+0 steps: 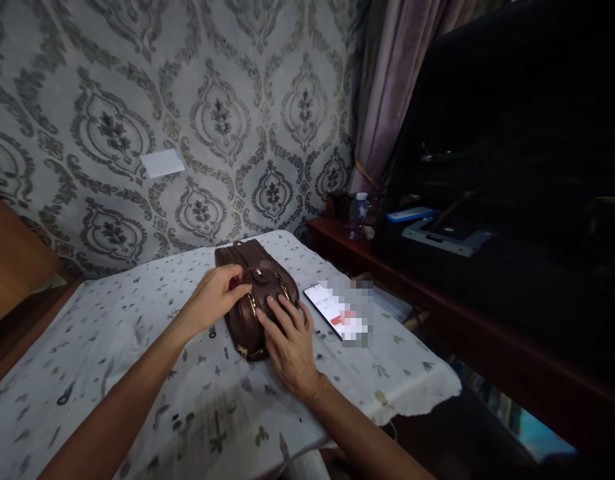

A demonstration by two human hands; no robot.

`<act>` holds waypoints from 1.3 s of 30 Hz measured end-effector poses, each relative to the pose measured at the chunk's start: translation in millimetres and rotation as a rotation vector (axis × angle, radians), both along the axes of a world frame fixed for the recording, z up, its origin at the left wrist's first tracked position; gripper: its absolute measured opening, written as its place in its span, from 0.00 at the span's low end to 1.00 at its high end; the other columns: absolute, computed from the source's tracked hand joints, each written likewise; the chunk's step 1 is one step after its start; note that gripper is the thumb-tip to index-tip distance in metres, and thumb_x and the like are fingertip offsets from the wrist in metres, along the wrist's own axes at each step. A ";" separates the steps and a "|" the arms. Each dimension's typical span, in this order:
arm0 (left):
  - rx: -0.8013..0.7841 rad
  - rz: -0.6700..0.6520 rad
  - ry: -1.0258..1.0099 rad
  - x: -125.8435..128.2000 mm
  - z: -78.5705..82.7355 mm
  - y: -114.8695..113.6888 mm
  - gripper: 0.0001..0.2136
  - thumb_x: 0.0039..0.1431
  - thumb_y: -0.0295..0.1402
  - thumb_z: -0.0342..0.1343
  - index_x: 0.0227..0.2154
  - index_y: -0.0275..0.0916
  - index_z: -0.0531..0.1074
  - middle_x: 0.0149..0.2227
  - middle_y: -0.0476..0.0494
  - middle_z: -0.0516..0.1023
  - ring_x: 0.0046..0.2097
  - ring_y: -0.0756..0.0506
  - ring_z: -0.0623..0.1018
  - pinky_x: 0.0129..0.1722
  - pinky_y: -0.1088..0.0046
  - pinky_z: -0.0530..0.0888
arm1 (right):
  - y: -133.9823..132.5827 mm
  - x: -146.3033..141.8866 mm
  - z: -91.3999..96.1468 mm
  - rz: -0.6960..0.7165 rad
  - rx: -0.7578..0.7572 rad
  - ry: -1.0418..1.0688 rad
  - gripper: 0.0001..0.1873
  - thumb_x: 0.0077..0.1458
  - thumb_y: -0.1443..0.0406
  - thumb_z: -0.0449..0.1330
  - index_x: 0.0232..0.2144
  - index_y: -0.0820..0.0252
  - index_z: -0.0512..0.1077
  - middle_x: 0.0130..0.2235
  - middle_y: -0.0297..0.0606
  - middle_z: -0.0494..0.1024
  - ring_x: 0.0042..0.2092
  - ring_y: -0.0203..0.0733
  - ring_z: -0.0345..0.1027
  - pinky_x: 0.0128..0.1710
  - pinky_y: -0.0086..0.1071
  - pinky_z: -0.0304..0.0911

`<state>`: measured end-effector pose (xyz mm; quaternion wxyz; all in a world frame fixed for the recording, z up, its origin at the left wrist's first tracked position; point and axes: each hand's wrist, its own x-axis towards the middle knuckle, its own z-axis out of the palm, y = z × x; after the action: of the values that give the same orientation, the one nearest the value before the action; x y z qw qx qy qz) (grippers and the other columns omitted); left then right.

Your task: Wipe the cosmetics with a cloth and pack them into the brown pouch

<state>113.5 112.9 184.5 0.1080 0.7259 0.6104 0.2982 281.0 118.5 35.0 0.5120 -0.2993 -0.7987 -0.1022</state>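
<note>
A brown leather bag (241, 328) with gold-coloured zippers and studs lies on the cloth-covered table. My left hand (214, 299) is at its left side, thumb and fingertips pinched together by the upper end of a short zipper (253, 305). Whatever sits between those fingertips is hidden. Flat across the near right part of the bag rests my right hand (291, 347), its fingers spread over the leather. A second zipper (284, 288) shows just beyond the right fingers.
Right of the bag lies a lit phone (323, 303), partly blurred. The patterned tablecloth (177, 400) covers the table up to the wallpapered wall (217, 120). A clear bottle (358, 217) stands on a dark red ledge (332, 233), beside a large black screen (512, 133).
</note>
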 end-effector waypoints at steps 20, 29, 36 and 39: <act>-0.035 0.109 -0.414 10.4 -27.2 -14.0 0.16 0.52 0.46 0.54 0.21 0.40 0.62 0.21 0.55 0.59 0.25 0.51 0.60 0.25 0.75 0.57 | -2.6 1.0 2.8 0.029 -0.031 0.025 0.25 0.59 0.71 0.54 0.58 0.53 0.67 0.60 0.42 0.72 0.64 0.50 0.56 0.64 0.53 0.45; -0.076 0.072 -0.485 8.5 -27.3 -15.0 0.15 0.51 0.45 0.55 0.21 0.39 0.63 0.22 0.54 0.59 0.26 0.52 0.60 0.26 0.75 0.57 | -2.1 0.8 2.4 0.038 -0.027 0.026 0.27 0.56 0.73 0.55 0.58 0.54 0.67 0.60 0.42 0.71 0.64 0.52 0.56 0.64 0.54 0.45; -0.071 0.030 -0.397 10.6 -24.1 -19.7 0.15 0.52 0.45 0.54 0.20 0.40 0.61 0.21 0.54 0.58 0.26 0.51 0.59 0.26 0.74 0.57 | -1.8 0.5 1.3 0.041 -0.038 0.025 0.28 0.57 0.73 0.54 0.59 0.53 0.66 0.61 0.43 0.70 0.64 0.52 0.56 0.63 0.54 0.45; -0.068 0.033 -0.374 11.6 -23.3 -21.5 0.15 0.52 0.44 0.53 0.20 0.40 0.60 0.21 0.55 0.57 0.25 0.52 0.58 0.25 0.74 0.56 | -1.7 -0.2 0.5 0.035 -0.040 0.027 0.28 0.57 0.72 0.55 0.59 0.52 0.65 0.61 0.41 0.71 0.64 0.52 0.56 0.63 0.54 0.45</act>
<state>125.0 91.4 161.2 0.2392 0.6436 0.6011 0.4089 280.8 116.8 35.5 0.5183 -0.2970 -0.7986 -0.0733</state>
